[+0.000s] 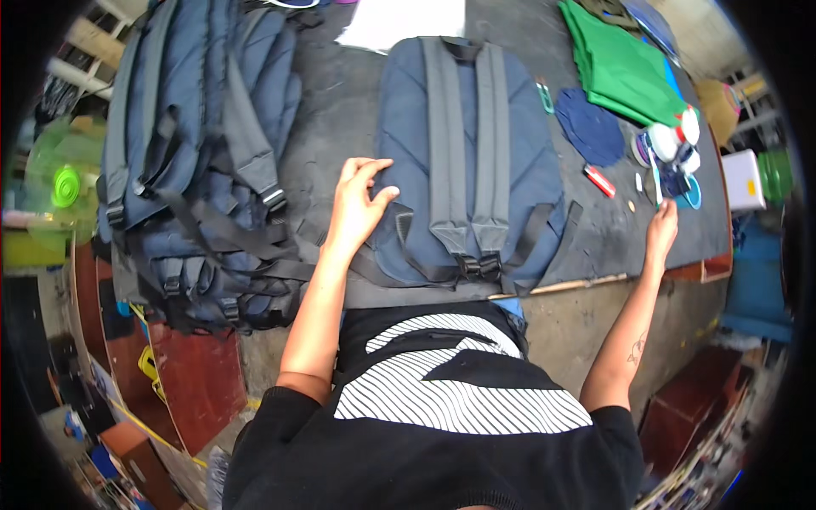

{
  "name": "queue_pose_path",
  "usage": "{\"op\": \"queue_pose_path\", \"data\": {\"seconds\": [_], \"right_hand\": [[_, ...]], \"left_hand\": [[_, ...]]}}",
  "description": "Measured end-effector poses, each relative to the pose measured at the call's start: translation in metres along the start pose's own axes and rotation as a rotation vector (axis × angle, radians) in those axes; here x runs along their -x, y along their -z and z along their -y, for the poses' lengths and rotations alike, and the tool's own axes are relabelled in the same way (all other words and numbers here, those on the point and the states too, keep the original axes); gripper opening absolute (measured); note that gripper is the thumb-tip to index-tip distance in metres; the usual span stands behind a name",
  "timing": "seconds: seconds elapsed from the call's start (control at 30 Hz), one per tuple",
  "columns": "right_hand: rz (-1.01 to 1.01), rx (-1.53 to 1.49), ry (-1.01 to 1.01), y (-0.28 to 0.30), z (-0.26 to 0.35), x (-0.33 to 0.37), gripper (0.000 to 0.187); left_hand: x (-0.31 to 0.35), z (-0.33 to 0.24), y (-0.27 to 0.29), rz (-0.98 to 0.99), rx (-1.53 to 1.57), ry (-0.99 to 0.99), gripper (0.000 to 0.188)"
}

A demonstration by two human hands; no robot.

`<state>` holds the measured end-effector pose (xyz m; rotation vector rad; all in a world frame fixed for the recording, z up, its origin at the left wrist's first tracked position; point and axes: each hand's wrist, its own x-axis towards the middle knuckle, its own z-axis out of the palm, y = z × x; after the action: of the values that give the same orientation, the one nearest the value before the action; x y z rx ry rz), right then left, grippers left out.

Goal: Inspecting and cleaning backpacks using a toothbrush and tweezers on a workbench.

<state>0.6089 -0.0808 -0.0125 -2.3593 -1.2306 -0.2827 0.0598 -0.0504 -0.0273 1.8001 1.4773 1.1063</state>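
A dark blue backpack [408,110] lies on the dark table in front of me, with its two grey shoulder straps [446,144] facing up and black webbing straps loose at its lower corners. My left hand [355,202] hovers at the left edge of the backpack, thumb and fingers apart, holding nothing. Out at the right, my right hand [661,231] reaches to a cluster of small containers, its fingers closed beside a thin white stick [654,177]. Whether the fingers grip that stick is too small to tell. Beside them stands a light blue cup [694,194].
A pile of similar backpacks [191,110] covers the table's left side. Folded green cloth [625,72], a dark blue fabric piece [591,126], a red lighter-like object [600,181] and turquoise-handled snips [544,97] lie right. White sheets [404,21] are at the far edge.
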Motion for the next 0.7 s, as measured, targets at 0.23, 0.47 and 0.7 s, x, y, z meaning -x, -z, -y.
{"op": "queue_pose_path", "data": {"seconds": [0.23,0.47,0.7], "right_hand": [[-0.228,-0.093,0.064,0.109,-0.016,-0.032,0.031],[-0.249,-0.062,0.062,0.143,-0.019,-0.052,0.025],[-0.078,0.558,-0.184,0.179,0.003,-0.077,0.024]], "left_hand": [[0.002,-0.032,-0.018,-0.107,-0.135,-0.171,0.024],[0.001,-0.042,-0.033,0.227,-0.298,-0.306,0.062],[0.008,-0.043,-0.042,0.344,-0.460,-0.241,0.062]]}}
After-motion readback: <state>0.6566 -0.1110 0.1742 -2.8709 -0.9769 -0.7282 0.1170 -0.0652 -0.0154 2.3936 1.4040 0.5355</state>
